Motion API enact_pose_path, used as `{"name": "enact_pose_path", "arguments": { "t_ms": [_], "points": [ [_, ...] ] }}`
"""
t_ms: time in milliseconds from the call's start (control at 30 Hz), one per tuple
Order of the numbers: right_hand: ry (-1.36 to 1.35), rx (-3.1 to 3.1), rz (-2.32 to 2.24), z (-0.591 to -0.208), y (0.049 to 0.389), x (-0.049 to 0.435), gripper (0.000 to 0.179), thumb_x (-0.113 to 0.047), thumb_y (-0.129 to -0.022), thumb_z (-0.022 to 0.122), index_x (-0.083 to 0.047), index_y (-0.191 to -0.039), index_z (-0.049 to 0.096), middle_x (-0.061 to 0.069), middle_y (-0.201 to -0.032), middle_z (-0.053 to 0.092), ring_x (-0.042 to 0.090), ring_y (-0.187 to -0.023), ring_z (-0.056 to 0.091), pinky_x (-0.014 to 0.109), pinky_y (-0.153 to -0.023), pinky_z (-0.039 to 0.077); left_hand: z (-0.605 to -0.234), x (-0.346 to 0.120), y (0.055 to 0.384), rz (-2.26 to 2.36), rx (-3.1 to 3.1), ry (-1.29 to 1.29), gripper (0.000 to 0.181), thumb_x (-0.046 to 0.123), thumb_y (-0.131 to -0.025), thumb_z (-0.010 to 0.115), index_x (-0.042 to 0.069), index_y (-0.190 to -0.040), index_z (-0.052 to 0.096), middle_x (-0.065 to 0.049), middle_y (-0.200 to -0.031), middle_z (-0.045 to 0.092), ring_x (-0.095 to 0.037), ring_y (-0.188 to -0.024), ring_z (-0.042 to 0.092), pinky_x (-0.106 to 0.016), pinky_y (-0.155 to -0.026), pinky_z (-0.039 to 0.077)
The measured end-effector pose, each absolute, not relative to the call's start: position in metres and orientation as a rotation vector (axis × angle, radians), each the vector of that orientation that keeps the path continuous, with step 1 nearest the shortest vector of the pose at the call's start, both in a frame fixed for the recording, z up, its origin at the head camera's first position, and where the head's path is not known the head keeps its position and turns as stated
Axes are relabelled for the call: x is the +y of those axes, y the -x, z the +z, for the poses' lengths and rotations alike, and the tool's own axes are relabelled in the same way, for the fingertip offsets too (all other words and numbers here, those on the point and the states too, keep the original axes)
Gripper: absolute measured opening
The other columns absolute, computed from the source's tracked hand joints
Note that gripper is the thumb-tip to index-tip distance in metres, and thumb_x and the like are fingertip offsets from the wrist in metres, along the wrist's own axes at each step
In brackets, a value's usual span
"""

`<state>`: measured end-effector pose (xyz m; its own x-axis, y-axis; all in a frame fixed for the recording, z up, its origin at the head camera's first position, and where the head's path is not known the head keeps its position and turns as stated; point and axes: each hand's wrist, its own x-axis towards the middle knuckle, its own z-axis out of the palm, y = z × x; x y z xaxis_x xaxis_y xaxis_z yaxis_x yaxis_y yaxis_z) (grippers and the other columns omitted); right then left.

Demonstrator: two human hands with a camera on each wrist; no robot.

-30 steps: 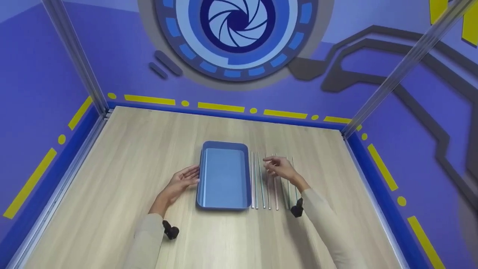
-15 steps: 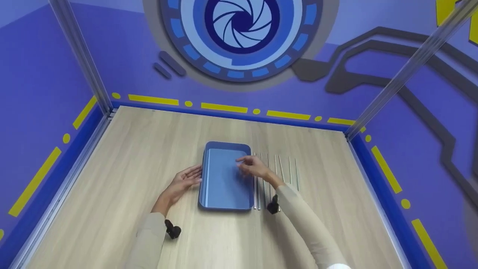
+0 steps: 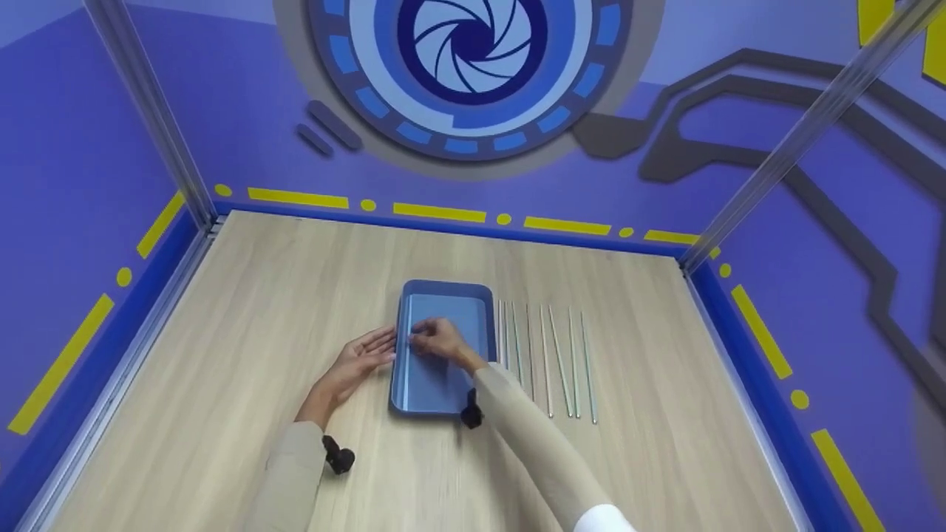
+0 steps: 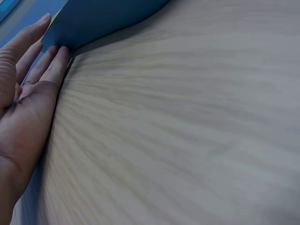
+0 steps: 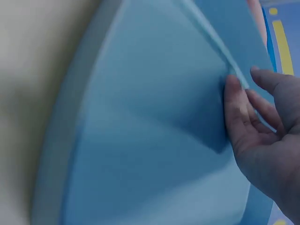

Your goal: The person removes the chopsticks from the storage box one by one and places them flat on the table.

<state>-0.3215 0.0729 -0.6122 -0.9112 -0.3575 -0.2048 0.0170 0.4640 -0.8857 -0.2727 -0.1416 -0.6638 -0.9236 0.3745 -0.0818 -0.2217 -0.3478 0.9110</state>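
A shallow blue tray point(image 3: 443, 403) lies lengthwise mid-table. Against its left wall rest the fingertips of my left hand point(image 3: 358, 363), fingers extended and slightly apart; the left wrist view shows them along the outer wall point(image 4: 105, 21). My right hand point(image 3: 442, 340) is over the left part of the tray with loosely bent fingers. In the right wrist view its fingertips point(image 5: 234, 86) are close to a pale line along the inner left side, the thumb held apart from them, and no object shows in its grip. Several thin shiny metallic sticks point(image 3: 547, 369) lie right of the tray.
The sticks lie roughly parallel, two of them slanting together at their near ends. A pale wooden table point(image 3: 310, 273) carries everything. Blue printed walls point(image 3: 222, 111) and metal posts point(image 3: 151, 111) enclose its back and sides.
My right hand has moved left from above the sticks, across the tray, to near its left inner side. The sticks it covered now show. My left hand stays at the tray's left wall.
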Motion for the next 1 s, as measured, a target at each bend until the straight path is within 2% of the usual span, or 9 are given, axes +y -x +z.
{"name": "enact_pose_path", "arguments": {
  "t_ms": [200, 367, 567, 800, 1000],
  "points": [
    [0.274, 2.592, -1.277, -0.613, 0.317, 0.053, 0.028, -0.007, -0.091, 0.074, 0.009, -0.114, 0.069, 0.020, -0.091, 0.076, 0.015, -0.067, 0.070, 0.020, -0.058, 0.058, -0.662, -0.142, 0.272, 2.289, 1.557, -0.153, 0.068, -0.003, -0.097, 0.063, -0.002, -0.158, 0.031, -0.021, -0.166, 0.031, -0.035, -0.155, 0.029, -0.022, -0.114, 0.047],
    [0.249, 2.655, -1.269, -0.614, 0.313, 0.048, 0.027, -0.005, -0.087, 0.077, 0.009, -0.109, 0.070, 0.018, -0.084, 0.075, 0.011, -0.059, 0.065, 0.019, -0.052, 0.054, -0.664, -0.143, 0.271, 2.294, 1.549, -0.169, 0.069, -0.005, -0.098, 0.061, -0.004, -0.158, 0.028, -0.023, -0.166, 0.028, -0.037, -0.155, 0.026, -0.022, -0.114, 0.047],
    [0.207, 2.700, -1.197, -0.617, 0.315, 0.049, 0.027, -0.003, -0.086, 0.076, 0.006, -0.111, 0.070, 0.016, -0.088, 0.075, 0.009, -0.059, 0.063, 0.017, -0.051, 0.053, -0.665, -0.141, 0.272, 2.317, 1.523, -0.190, 0.070, -0.007, -0.097, 0.061, -0.006, -0.158, 0.026, -0.025, -0.166, 0.027, -0.038, -0.155, 0.025, -0.023, -0.114, 0.046],
    [0.203, 2.754, -1.078, -0.616, 0.316, 0.057, 0.031, -0.006, -0.083, 0.082, 0.003, -0.110, 0.070, 0.012, -0.085, 0.073, 0.011, -0.061, 0.061, 0.018, -0.051, 0.050, -0.666, -0.140, 0.272, 2.302, 1.551, -0.197, 0.070, -0.005, -0.097, 0.061, -0.005, -0.158, 0.026, -0.024, -0.166, 0.027, -0.038, -0.155, 0.026, -0.024, -0.115, 0.046],
    [0.229, 2.676, -1.097, -0.610, 0.315, 0.067, 0.026, -0.004, -0.087, 0.076, 0.003, -0.112, 0.071, 0.011, -0.089, 0.073, 0.009, -0.064, 0.060, 0.018, -0.054, 0.051, -0.664, -0.141, 0.272, 2.303, 1.544, -0.200, 0.070, -0.007, -0.098, 0.059, -0.006, -0.158, 0.025, -0.025, -0.166, 0.025, -0.039, -0.155, 0.025, -0.023, -0.114, 0.047]
  ]
}}
